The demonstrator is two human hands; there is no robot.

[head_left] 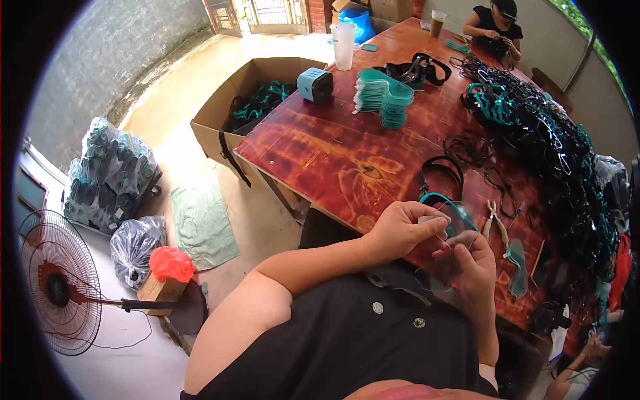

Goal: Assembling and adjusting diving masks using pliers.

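Observation:
Close to my body at the table's near edge, my left hand (pixel 408 230) and my right hand (pixel 472 265) are closed in pinches on a pair of goggles. The goggles (pixel 460 212) have a clear lens and a teal rim, partly hidden by my fingers. A black strap loop (pixel 443 164) lies just beyond them and seems to belong to them. To the right of my hands are pliers (pixel 493 220) with pale handles and a loose teal lens piece (pixel 517 268).
A stack of teal lens pieces (pixel 385 97), a blue box-shaped device (pixel 315 85) and a tall cup (pixel 343 47) stand on the red table (pixel 300 140). Black straps (pixel 547 133) heap along the right. A carton (pixel 223 133) and a fan (pixel 59 283) stand left. A co-worker (pixel 497 30) sits far across.

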